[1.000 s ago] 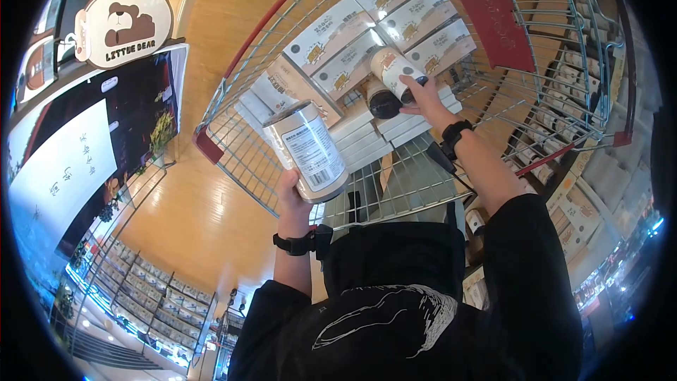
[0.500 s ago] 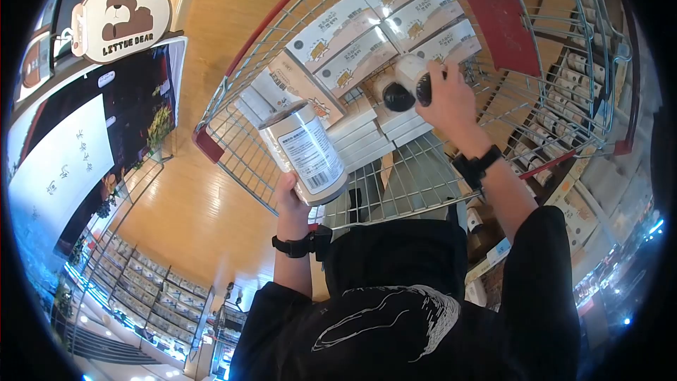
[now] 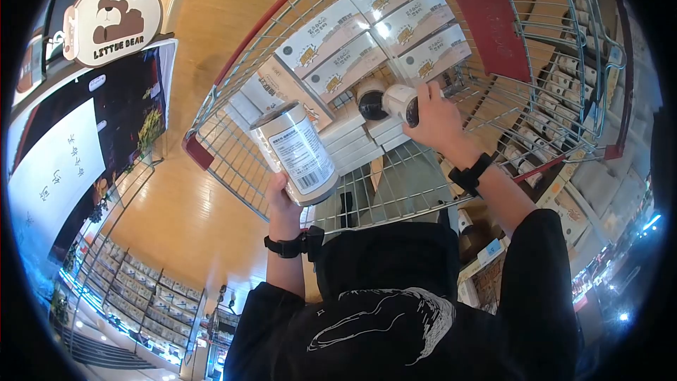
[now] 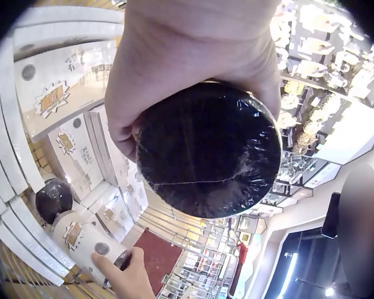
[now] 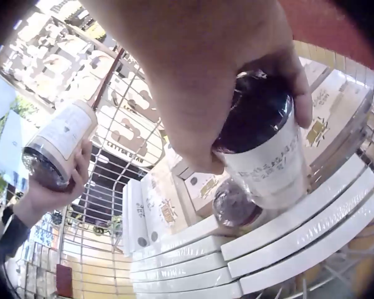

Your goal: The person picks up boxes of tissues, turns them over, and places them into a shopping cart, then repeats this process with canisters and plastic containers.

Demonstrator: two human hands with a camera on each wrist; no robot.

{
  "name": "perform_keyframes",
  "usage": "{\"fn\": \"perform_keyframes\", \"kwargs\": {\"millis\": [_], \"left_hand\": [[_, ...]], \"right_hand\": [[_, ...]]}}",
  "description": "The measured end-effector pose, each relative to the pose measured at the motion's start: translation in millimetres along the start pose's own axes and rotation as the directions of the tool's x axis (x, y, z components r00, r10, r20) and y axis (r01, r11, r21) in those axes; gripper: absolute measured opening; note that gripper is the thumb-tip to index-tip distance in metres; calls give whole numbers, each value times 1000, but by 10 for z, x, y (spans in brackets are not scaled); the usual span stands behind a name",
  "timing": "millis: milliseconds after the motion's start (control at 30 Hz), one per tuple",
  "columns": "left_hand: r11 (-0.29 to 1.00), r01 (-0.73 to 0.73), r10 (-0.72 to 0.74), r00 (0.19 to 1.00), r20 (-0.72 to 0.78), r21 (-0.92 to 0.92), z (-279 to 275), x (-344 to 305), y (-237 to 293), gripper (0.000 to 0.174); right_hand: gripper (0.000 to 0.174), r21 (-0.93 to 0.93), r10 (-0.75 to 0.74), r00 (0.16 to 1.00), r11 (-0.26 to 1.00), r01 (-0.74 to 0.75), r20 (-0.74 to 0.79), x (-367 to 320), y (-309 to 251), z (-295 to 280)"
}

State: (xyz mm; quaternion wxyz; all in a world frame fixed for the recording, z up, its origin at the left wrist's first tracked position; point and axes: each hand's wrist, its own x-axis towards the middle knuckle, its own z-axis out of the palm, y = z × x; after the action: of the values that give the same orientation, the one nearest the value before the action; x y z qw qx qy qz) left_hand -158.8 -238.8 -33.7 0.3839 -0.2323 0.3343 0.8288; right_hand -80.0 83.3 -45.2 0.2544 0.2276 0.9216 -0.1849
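Observation:
My left hand (image 3: pixel 283 203) grips a large shrink-wrapped canister (image 3: pixel 300 159) near its lower end, tilted beside the shopping cart's near left side. Its white label carries small print and a barcode; its dark end (image 4: pixel 209 152) fills the middle of the left wrist view. Inside the cart, my right hand (image 3: pixel 438 127) holds a second, pale canister (image 5: pixel 271 174) by its dark end, fingers curled round it. Right beside that one lies another canister (image 3: pixel 371 102), dark end towards me, among flat white boxes (image 5: pixel 299 230) and the printed cartons.
Printed cartons (image 3: pixel 342 67) fill the cart's far part in rows. The cart's wire side (image 3: pixel 243 187) and red rim (image 3: pixel 268 14) surround them. A bear sign (image 3: pixel 116 25) stands at the left. Shelves of packages (image 3: pixel 557 109) run along the right.
The right hand first shifted right and away with its canister, then came back nearer, and the canister now lies at a different angle. The left hand keeps its canister nearly in place.

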Motion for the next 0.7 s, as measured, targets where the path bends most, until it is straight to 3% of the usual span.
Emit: {"fn": "perform_keyframes", "kwargs": {"millis": [167, 267, 467, 567, 633, 667, 700], "left_hand": [[999, 35, -34, 998, 58, -6, -17, 28, 2, 73], [999, 37, -37, 998, 48, 18, -24, 19, 6, 74], [999, 7, -7, 1000, 8, 46, -143, -58, 38, 75], [1000, 13, -13, 1000, 24, 14, -143, -47, 33, 75], [1000, 6, -6, 1000, 25, -5, -150, -42, 39, 75], [1000, 3, -3, 1000, 29, 9, -163, -58, 40, 74], [1000, 3, -4, 999, 35, 24, -179, -75, 46, 74]], "right_hand": [[68, 80, 17, 1000, 997, -15, -25, 121, 237, -2], [65, -47, 75, 997, 996, -74, 3, 186, 238, -126], [65, -138, 62, 973, 986, -95, -223, 401, 234, -338], [68, -250, -7, 959, 966, -68, -284, 537, 328, -219], [65, -440, -296, 776, 898, 26, -557, 584, 162, -320], [65, -440, -301, 778, 898, 36, -551, 597, 84, -281], [63, -294, -339, 814, 931, 217, -472, 598, 5, -226]]}}
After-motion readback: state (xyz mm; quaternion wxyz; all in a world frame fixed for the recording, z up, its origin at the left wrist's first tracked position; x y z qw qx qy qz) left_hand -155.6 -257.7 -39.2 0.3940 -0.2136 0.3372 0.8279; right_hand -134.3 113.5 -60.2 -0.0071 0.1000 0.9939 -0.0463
